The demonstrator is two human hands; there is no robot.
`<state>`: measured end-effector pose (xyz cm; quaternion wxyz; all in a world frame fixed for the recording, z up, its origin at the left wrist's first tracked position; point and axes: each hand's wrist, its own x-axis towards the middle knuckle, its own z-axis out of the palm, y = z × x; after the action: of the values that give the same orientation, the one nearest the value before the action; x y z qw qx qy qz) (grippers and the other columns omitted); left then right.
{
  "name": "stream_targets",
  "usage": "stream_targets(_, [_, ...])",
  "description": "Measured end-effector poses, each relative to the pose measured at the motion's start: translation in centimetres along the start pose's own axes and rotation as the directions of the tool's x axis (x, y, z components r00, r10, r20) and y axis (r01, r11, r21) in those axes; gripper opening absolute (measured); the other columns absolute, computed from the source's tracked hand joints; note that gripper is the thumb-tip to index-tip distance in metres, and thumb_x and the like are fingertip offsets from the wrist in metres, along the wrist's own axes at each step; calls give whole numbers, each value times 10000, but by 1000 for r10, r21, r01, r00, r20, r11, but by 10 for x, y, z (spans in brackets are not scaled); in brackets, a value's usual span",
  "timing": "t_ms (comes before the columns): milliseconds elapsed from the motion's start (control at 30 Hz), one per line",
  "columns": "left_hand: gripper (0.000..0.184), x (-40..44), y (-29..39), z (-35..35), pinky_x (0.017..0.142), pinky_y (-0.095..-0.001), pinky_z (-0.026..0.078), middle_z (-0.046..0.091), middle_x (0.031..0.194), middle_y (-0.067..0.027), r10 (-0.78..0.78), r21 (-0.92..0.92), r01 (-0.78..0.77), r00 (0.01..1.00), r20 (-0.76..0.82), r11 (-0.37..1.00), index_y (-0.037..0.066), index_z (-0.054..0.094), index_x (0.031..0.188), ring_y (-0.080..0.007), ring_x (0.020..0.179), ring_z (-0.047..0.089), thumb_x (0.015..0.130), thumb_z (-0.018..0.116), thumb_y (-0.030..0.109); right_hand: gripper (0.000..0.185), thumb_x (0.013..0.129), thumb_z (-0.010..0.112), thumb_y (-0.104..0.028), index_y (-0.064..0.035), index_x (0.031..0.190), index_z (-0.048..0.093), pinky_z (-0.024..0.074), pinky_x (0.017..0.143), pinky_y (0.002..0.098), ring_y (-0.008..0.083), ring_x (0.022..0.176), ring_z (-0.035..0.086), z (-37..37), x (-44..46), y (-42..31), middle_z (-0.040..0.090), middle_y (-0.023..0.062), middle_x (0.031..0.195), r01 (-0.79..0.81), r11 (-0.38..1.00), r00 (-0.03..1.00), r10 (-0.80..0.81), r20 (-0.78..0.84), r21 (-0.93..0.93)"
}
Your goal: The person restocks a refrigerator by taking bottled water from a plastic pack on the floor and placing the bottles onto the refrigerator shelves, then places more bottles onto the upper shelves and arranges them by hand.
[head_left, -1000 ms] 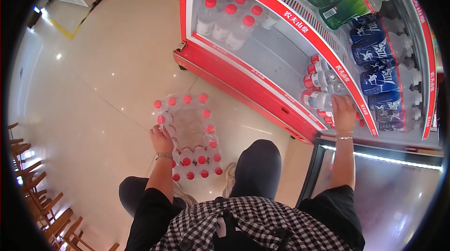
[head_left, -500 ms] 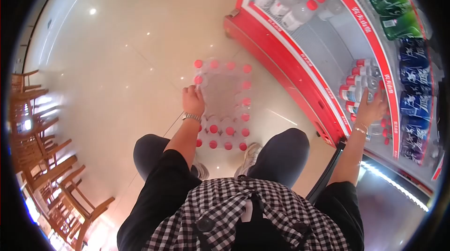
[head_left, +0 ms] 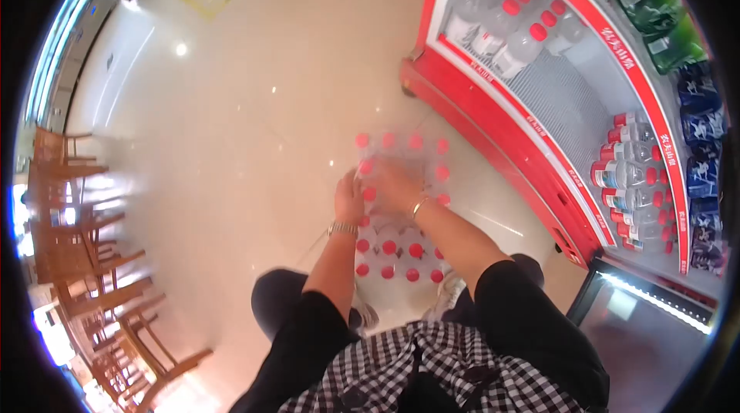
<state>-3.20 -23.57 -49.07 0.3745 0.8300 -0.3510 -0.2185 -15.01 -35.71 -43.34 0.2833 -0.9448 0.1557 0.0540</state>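
On the floor between my feet stands a film-wrapped pack of clear bottles with red caps [head_left: 389, 246]. My left hand [head_left: 349, 196] is at the pack's left edge, fingers curled in beside the caps; what they grip is hidden. Over the middle of the pack, my right hand [head_left: 395, 188] is smeared by motion, so its fingers and anything in them cannot be made out. To the right, bottles with red-and-white labels [head_left: 617, 174] lie stacked on their sides inside the red display cooler [head_left: 493, 135].
Upright red-capped bottles [head_left: 505, 31] stand at the cooler's far end. Green bottles [head_left: 651, 12] and blue bottles [head_left: 700, 159] fill the shelf above. A cooler door [head_left: 632, 328] stands at the lower right. Wooden chairs [head_left: 92, 259] line the left side of the tiled floor.
My right hand has left the labelled bottles in the cooler and moved left over the pack. My left hand stays at the pack's left edge. The whole view has shifted.
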Motion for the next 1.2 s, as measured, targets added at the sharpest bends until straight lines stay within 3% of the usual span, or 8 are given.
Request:
stream_targets(233, [312,4,11,-12,959,-401,414,591,1148,-201,48,-158,-36,996,72,987,-10,609,1132,-322,1102,538,976,463,217,541,714,735,-388,-102,1160,624,314,1083,470,364,1303,364,21,8,13,380,214,1391,102,992,973,-82,-214,81])
stream_targets(433, [327,-5,18,-6,924,-434,432,571,1156,-236,136,11,-136,990,29,991,-31,570,1155,-392,1075,525,970,446,208,381,660,753,-220,-27,961,621,396,995,446,370,1147,471,43,-6,21,478,201,1185,272,924,875,-121,-470,268])
stream_targets(667, [327,-14,12,10,871,-463,444,558,1079,-249,19,137,-17,1000,-16,990,-32,564,1150,-410,1007,538,979,426,210,354,650,769,-257,-20,893,667,416,983,420,343,1134,494,-35,-73,11,491,183,1238,396,883,852,-250,-460,253])
stream_targets(833, [325,-13,17,23,804,-472,481,579,1050,-242,13,302,-8,1000,-14,953,-24,577,1135,-414,939,575,979,422,216,326,686,764,-166,-68,987,687,434,970,401,319,1161,511,-141,-171,-3,500,147,1285,102,826,752,300,-587,554])
stream_targets(933, [313,-8,6,31,794,-469,494,587,1053,-243,-12,349,-4,999,43,937,-15,583,1137,-408,933,590,972,435,205,368,658,730,-27,-56,1023,689,422,1002,365,260,1202,502,-192,-221,12,503,110,1315,119,689,486,588,-647,715])
stream_targets(1033, [307,-6,11,28,810,-468,494,584,1086,-240,-37,338,18,998,50,941,-17,584,1140,-401,962,588,967,446,196,339,656,730,-71,-38,992,698,414,1004,387,278,1194,498,-237,-244,46,501,129,1300,-91,907,330,417,-847,411])
stream_targets(1167, [294,-2,5,28,813,-468,492,576,1108,-231,13,346,-28,999,46,938,-26,585,1114,-398,962,588,966,448,188,348,662,761,-108,-30,993,684,429,963,390,296,1151,525,-262,-249,89,512,138,1289,-344,929,464,42,-885,-137])
stream_targets(1200, [290,-1,8,26,813,-468,491,574,1112,-230,11,349,-24,999,40,937,-29,587,1102,-398,960,588,967,447,186,342,673,763,-115,-29,994,682,437,949,385,302,1123,542,-270,-251,100,536,144,1252,-373,926,406,111,-907,-54])
